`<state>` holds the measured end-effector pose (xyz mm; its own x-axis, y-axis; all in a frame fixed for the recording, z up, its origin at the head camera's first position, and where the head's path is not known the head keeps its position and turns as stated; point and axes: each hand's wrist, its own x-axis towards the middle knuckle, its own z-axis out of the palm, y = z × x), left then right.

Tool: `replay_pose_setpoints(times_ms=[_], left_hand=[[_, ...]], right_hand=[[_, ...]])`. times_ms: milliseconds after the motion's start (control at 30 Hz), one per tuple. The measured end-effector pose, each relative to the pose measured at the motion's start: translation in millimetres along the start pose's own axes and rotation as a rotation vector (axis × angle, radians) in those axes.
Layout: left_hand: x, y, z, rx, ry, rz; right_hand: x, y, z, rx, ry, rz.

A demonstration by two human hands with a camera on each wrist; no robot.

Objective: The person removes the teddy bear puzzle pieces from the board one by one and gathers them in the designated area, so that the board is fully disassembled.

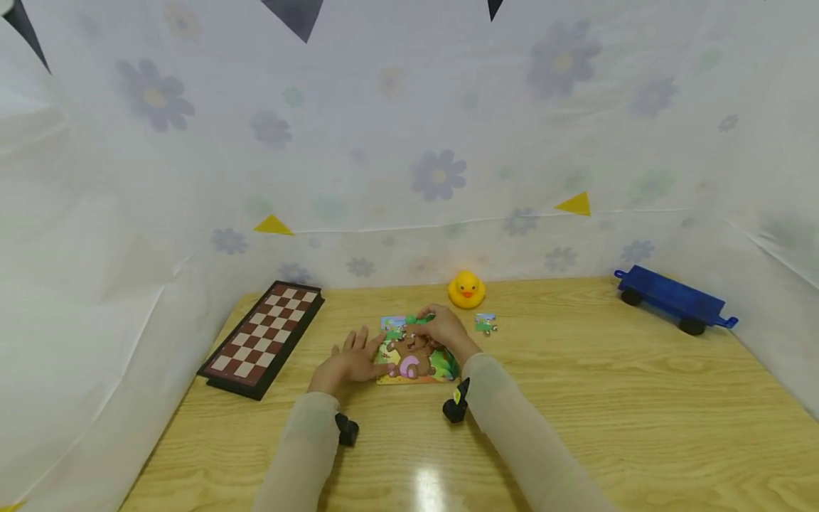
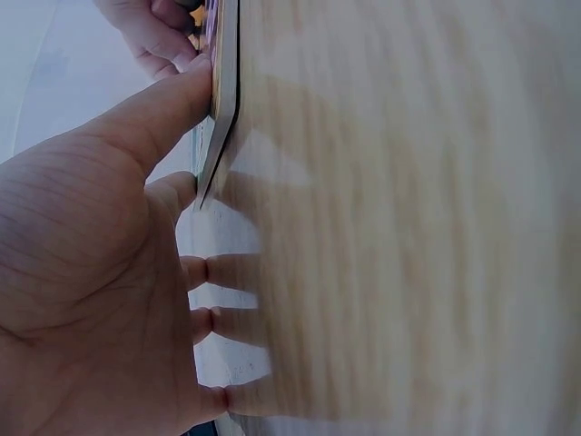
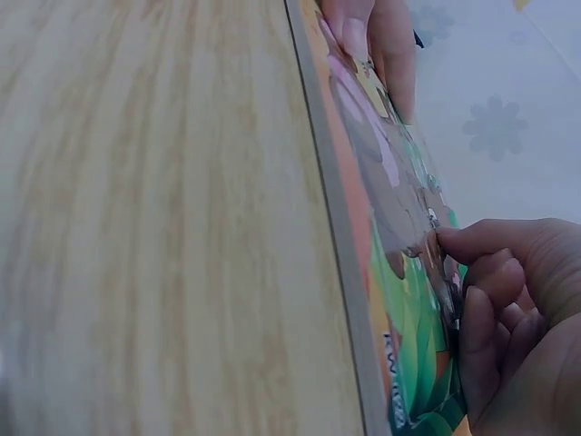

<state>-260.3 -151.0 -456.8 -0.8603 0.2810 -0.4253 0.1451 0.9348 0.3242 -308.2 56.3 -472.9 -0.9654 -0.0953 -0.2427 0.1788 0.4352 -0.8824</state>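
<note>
A bear jigsaw puzzle (image 1: 412,366) lies flat on the table in front of me. My left hand (image 1: 350,361) rests at its left side with spread fingers; in the left wrist view the thumb (image 2: 172,104) presses the board's edge and the other fingertips touch the table. Over the puzzle's upper right part, my right hand (image 1: 444,331) pinches a puzzle piece (image 1: 427,318) with green on it, mostly hidden by the fingers. In the right wrist view the thumb (image 3: 486,241) is right at the picture's surface. A loose puzzle piece (image 1: 485,323) lies to the right of the board.
A yellow rubber duck (image 1: 467,290) sits behind the puzzle near the wall. On the left lies a black-edged checkered board (image 1: 264,334). A blue toy trailer (image 1: 672,295) with black wheels stands at the back right. Flowered white sheeting (image 1: 384,142) encloses the wooden table (image 1: 608,398).
</note>
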Motion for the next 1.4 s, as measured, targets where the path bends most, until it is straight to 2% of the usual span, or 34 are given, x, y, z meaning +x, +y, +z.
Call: replay_pose_setpoints(times_ms=[267,367,567,833,1200,1400], left_hand=[[-2.6,1.8,-1.4,0.01,0.004,0.013],[-2.7,0.8,-0.1,0.008,0.017,0.02],[-8.9,6.2,-5.2,0.023,-0.013,0.01],[-11.5,8.3,-5.4,0.03,0.007,0.017],[-11.4,7.5,-5.3,0.039,-0.005,0.009],[-13.4,9.9,-6.0,0.03,0.004,0.013]], right_hand=[[0.7,1,3,-0.086,0.091,-0.035],[0.1,1,4,-0.067,0.115,-0.053],[-0.7,2,5,0.008,0.141,-0.093],[-3.9,6,2,0.073,0.125,-0.151],[-8.2,3,-2,0.014,0.09,-0.15],[-5.6,2,-3,0.096,0.07,-0.126]])
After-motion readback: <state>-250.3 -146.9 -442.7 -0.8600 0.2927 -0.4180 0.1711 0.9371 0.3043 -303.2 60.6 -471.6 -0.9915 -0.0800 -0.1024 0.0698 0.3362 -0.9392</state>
